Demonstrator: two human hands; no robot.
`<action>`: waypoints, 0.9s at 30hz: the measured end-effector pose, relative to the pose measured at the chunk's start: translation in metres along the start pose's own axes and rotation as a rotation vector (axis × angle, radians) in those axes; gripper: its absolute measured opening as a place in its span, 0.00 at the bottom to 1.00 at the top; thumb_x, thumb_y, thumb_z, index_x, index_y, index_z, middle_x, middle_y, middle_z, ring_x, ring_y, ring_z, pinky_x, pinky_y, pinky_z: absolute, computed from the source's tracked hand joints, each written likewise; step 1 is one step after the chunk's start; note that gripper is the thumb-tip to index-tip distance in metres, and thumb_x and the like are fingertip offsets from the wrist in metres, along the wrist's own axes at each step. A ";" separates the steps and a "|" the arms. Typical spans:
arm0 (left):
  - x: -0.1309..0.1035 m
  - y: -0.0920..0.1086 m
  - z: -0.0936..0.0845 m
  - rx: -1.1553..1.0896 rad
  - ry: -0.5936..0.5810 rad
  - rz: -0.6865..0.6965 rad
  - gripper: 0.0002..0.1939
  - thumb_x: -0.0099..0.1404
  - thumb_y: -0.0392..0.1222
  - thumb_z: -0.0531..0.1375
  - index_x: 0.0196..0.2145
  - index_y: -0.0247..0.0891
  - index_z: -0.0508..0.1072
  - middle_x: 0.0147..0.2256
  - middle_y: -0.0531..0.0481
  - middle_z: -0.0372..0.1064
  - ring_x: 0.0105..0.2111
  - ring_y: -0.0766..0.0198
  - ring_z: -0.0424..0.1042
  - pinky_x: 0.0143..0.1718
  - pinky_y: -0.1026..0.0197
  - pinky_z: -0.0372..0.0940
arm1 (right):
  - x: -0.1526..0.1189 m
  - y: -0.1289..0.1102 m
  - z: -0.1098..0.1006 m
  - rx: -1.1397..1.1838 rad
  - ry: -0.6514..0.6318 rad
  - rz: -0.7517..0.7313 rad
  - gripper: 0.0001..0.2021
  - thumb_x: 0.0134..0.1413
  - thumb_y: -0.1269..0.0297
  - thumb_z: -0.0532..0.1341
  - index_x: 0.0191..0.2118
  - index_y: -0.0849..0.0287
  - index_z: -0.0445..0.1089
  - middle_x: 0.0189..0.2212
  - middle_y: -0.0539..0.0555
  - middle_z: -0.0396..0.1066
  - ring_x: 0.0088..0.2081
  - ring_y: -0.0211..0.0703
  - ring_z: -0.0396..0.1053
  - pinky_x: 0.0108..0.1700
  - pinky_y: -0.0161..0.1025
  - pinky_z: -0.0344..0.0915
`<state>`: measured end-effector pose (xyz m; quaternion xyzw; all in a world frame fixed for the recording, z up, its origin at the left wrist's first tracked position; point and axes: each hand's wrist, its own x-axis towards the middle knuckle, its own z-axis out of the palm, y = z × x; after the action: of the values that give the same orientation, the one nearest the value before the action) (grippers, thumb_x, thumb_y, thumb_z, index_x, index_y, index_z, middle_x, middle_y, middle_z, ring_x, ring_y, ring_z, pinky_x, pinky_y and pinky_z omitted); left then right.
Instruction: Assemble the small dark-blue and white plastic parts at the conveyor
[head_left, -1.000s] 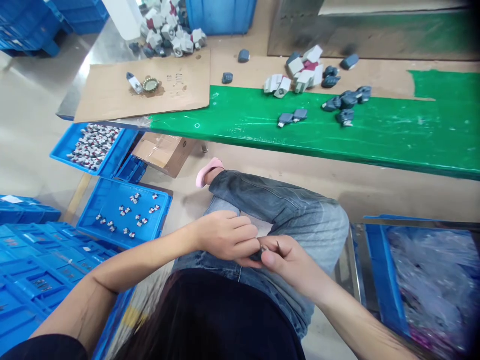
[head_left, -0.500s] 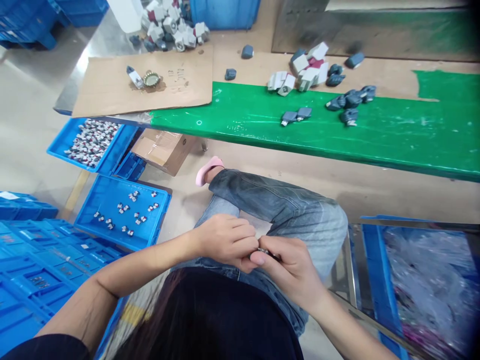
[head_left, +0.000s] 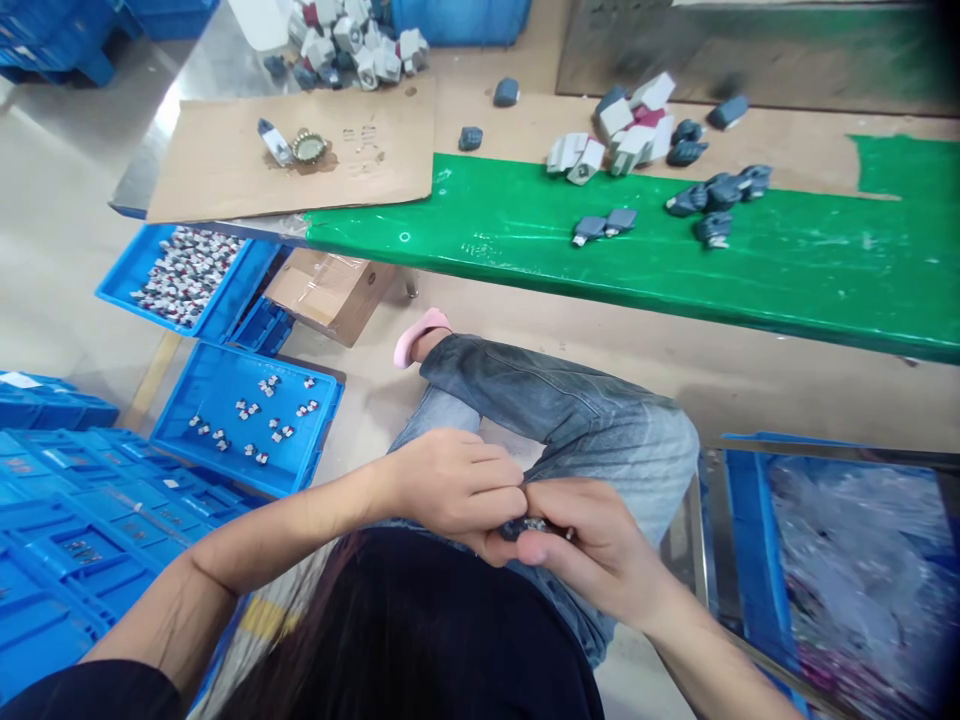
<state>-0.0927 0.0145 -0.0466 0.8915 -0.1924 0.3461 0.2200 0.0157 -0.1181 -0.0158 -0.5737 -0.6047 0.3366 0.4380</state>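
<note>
Over my lap, my left hand (head_left: pixel 461 490) and my right hand (head_left: pixel 600 545) meet with their fingers closed. A small dark grey part (head_left: pixel 534 527) with a shiny light bit is pinched between them; the fingers cover most of it, so its exact kind is hidden. My right thumb and bent forefinger grip it from one side, my left fingers from the other. On the bench ahead lie similar-looking dark grey plastic pieces (head_left: pixel 724 190) and a small pile of white and dark red pieces (head_left: pixel 637 125).
The green-covered bench (head_left: pixel 510 230) crosses in front, with cardboard (head_left: pixel 375 165) carrying a bottle cap (head_left: pixel 308 147). At its back left is a heap of white pieces (head_left: pixel 349 40). Blue crates (head_left: pixel 187 400) of parts stand at the left; a bin with plastic bags (head_left: pixel 862 540) is on the right.
More of the dark part now shows between my fingers, and my right hand has shifted slightly down and right. The whole view has moved a little; the bench pieces lie as before.
</note>
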 end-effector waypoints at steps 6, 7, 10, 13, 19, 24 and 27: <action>0.002 0.013 0.009 -0.243 0.123 -0.173 0.17 0.66 0.46 0.44 0.21 0.39 0.55 0.16 0.56 0.53 0.17 0.70 0.55 0.18 0.65 0.52 | 0.000 0.000 0.007 0.031 0.140 -0.062 0.25 0.58 0.49 0.51 0.17 0.60 0.47 0.15 0.44 0.42 0.17 0.28 0.45 0.19 0.31 0.44; 0.001 0.014 0.010 -0.270 0.116 -0.195 0.17 0.65 0.46 0.44 0.21 0.39 0.55 0.17 0.56 0.54 0.17 0.70 0.55 0.18 0.65 0.53 | 0.000 -0.001 0.008 0.021 0.158 -0.072 0.25 0.58 0.50 0.51 0.17 0.60 0.46 0.15 0.44 0.42 0.17 0.28 0.44 0.20 0.31 0.44; -0.004 0.017 0.012 -0.392 0.075 -0.246 0.17 0.65 0.48 0.43 0.22 0.39 0.56 0.18 0.54 0.54 0.19 0.69 0.57 0.20 0.64 0.55 | 0.002 -0.006 0.009 -0.043 0.169 -0.107 0.25 0.58 0.51 0.51 0.16 0.59 0.46 0.15 0.44 0.41 0.17 0.29 0.45 0.20 0.32 0.44; -0.008 0.020 0.012 -0.599 0.066 -0.323 0.19 0.66 0.51 0.39 0.25 0.38 0.57 0.20 0.52 0.55 0.20 0.67 0.57 0.21 0.63 0.57 | 0.005 -0.009 0.008 -0.109 0.166 -0.148 0.24 0.59 0.53 0.51 0.16 0.59 0.46 0.15 0.44 0.42 0.17 0.30 0.45 0.21 0.33 0.45; 0.006 0.027 -0.004 -0.759 -0.007 -0.704 0.21 0.68 0.49 0.38 0.19 0.39 0.48 0.17 0.54 0.50 0.19 0.68 0.53 0.21 0.61 0.55 | 0.008 -0.006 0.007 -0.329 0.187 -0.234 0.24 0.60 0.55 0.50 0.15 0.59 0.52 0.12 0.45 0.49 0.17 0.32 0.49 0.22 0.34 0.48; 0.019 0.028 -0.017 -0.772 -0.225 -0.984 0.22 0.68 0.43 0.42 0.17 0.37 0.53 0.17 0.55 0.54 0.20 0.71 0.54 0.23 0.63 0.53 | 0.005 -0.001 0.005 -0.614 0.209 -0.346 0.22 0.59 0.56 0.53 0.15 0.60 0.58 0.13 0.47 0.57 0.18 0.33 0.53 0.23 0.36 0.49; 0.019 0.027 -0.016 -0.801 -0.307 -1.062 0.25 0.68 0.49 0.42 0.15 0.37 0.54 0.15 0.55 0.54 0.18 0.70 0.56 0.21 0.64 0.54 | 0.002 0.000 0.003 -0.722 0.199 -0.387 0.22 0.58 0.56 0.54 0.16 0.60 0.61 0.13 0.49 0.60 0.19 0.34 0.56 0.24 0.35 0.52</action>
<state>-0.1017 -0.0028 -0.0158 0.7539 0.1288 -0.0369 0.6431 0.0128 -0.1155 -0.0167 -0.5960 -0.7352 -0.0425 0.3201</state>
